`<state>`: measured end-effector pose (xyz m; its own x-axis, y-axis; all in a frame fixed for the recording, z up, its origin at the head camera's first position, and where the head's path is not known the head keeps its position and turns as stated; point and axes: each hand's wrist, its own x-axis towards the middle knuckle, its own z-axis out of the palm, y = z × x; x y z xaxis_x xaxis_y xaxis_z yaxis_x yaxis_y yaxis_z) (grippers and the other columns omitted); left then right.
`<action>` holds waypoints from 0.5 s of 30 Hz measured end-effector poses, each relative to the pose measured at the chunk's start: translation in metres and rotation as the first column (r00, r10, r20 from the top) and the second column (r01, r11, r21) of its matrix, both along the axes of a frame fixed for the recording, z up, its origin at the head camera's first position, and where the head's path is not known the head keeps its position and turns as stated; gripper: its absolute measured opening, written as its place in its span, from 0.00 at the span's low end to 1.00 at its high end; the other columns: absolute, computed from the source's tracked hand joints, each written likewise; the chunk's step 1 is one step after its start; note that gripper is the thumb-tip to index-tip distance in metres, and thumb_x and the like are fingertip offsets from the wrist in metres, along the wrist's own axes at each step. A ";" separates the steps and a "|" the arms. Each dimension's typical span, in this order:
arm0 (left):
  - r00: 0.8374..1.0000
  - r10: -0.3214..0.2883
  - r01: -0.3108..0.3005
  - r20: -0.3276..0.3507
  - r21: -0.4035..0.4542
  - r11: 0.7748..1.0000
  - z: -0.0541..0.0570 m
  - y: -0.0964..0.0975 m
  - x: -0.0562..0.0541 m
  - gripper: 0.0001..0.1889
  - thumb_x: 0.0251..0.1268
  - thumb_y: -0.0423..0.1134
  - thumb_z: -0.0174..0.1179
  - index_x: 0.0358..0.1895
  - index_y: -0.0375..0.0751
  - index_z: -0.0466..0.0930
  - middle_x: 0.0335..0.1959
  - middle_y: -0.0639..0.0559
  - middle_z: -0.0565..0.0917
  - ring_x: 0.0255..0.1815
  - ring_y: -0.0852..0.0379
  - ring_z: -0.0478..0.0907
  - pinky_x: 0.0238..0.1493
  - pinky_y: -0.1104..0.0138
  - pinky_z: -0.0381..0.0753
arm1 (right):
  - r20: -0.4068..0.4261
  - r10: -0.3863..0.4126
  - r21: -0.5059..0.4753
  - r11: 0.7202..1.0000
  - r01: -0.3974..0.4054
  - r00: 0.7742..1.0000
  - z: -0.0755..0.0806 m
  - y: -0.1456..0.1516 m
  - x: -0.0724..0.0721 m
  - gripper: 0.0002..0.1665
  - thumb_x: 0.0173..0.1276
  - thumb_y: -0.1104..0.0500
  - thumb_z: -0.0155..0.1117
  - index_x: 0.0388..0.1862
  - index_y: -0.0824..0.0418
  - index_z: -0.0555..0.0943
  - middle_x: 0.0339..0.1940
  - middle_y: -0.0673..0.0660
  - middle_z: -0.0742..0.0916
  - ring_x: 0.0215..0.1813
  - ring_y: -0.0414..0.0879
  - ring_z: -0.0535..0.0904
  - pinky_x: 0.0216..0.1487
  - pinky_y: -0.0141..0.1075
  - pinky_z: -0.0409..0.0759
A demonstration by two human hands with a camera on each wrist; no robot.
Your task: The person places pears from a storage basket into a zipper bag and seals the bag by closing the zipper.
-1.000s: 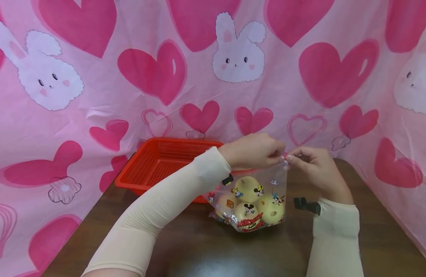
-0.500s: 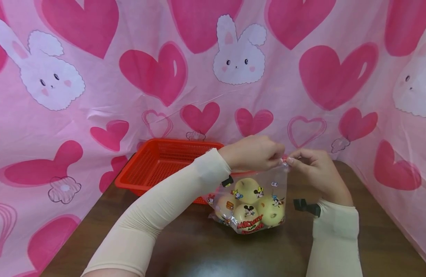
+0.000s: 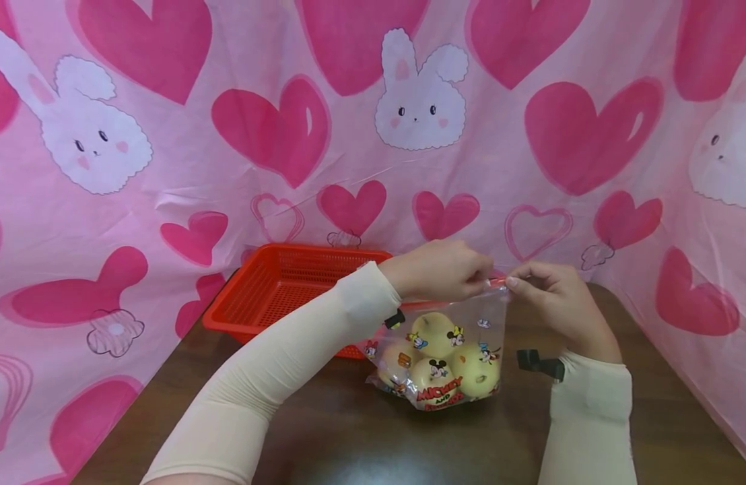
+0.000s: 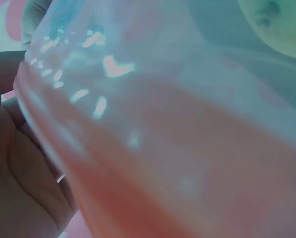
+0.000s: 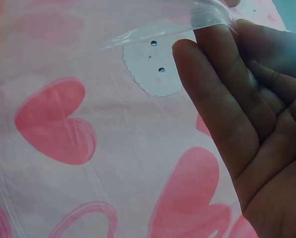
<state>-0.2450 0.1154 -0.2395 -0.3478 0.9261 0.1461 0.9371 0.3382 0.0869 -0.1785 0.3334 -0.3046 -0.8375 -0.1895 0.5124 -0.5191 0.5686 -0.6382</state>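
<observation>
A clear zip bag with cartoon figures and red lettering stands on the table, several round pale-yellow fruits inside. Its top edge carries a pinkish-red strip. My left hand grips the bag's top edge from above; in the left wrist view the glossy plastic covers much of the picture and hides some fingers. With thumb and index finger, my right hand pinches the top right corner. In the right wrist view, the other fingers extend beside the film.
A red perforated plastic basket stands behind and left of the bag, partly hidden by my left sleeve. The dark wooden table borders a pink cloth backdrop with hearts and rabbits at the back and sides.
The fingertips of my two hands have drawn slightly apart along the bag's top edge. More of the pinkish-red strip shows between them. Bag, fruits and basket stay nearly in place.
</observation>
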 end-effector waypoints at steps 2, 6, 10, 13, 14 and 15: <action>1.000 -0.003 0.003 -0.002 0.000 1.000 0.000 0.000 -0.001 0.06 0.70 0.42 0.57 0.33 0.47 0.77 0.21 0.57 0.75 0.24 0.63 0.71 0.28 0.74 0.72 | 0.007 -0.008 0.003 1.000 0.008 1.000 0.000 0.000 0.000 0.04 0.69 0.63 0.64 0.39 0.60 0.85 0.31 0.52 0.86 0.35 0.49 0.81 0.39 0.30 0.79; 1.000 -0.002 0.002 -0.002 -0.004 1.000 -0.001 -0.002 -0.001 0.06 0.69 0.42 0.57 0.33 0.47 0.77 0.22 0.58 0.75 0.24 0.63 0.71 0.28 0.74 0.72 | 0.009 -0.003 0.020 1.000 0.003 1.000 0.000 0.002 0.000 0.04 0.70 0.62 0.63 0.40 0.60 0.84 0.32 0.52 0.86 0.35 0.47 0.81 0.40 0.30 0.80; 1.000 0.004 -0.003 0.010 -0.012 1.000 -0.001 -0.003 -0.001 0.06 0.70 0.42 0.57 0.34 0.47 0.77 0.22 0.58 0.75 0.23 0.63 0.71 0.28 0.74 0.72 | 0.014 0.012 0.020 1.000 -0.013 1.000 -0.001 0.003 0.000 0.05 0.70 0.63 0.63 0.41 0.61 0.84 0.32 0.53 0.86 0.35 0.46 0.82 0.40 0.30 0.80; 1.000 0.005 -0.005 0.009 -0.015 1.000 -0.001 -0.004 -0.001 0.06 0.70 0.42 0.57 0.34 0.47 0.78 0.22 0.58 0.75 0.23 0.63 0.71 0.28 0.74 0.72 | 0.013 0.015 0.019 1.000 -0.015 1.000 -0.001 0.003 -0.001 0.05 0.70 0.63 0.63 0.41 0.61 0.84 0.31 0.53 0.86 0.35 0.48 0.82 0.40 0.30 0.80; 1.000 0.005 -0.005 0.007 -0.016 1.000 -0.001 -0.004 -0.001 0.06 0.70 0.42 0.57 0.34 0.47 0.78 0.22 0.58 0.76 0.23 0.63 0.71 0.29 0.74 0.72 | 0.011 0.012 0.019 1.000 -0.012 1.000 -0.001 0.003 -0.001 0.04 0.69 0.63 0.63 0.40 0.61 0.84 0.31 0.52 0.86 0.35 0.48 0.81 0.40 0.30 0.79; 1.000 0.006 -0.005 0.005 -0.017 1.000 -0.001 -0.004 -0.001 0.06 0.70 0.42 0.57 0.34 0.47 0.78 0.22 0.58 0.76 0.23 0.63 0.71 0.29 0.74 0.72 | 0.009 0.010 0.018 1.000 -0.010 1.000 -0.001 0.003 0.000 0.04 0.69 0.63 0.63 0.40 0.60 0.84 0.30 0.52 0.86 0.35 0.49 0.81 0.40 0.30 0.79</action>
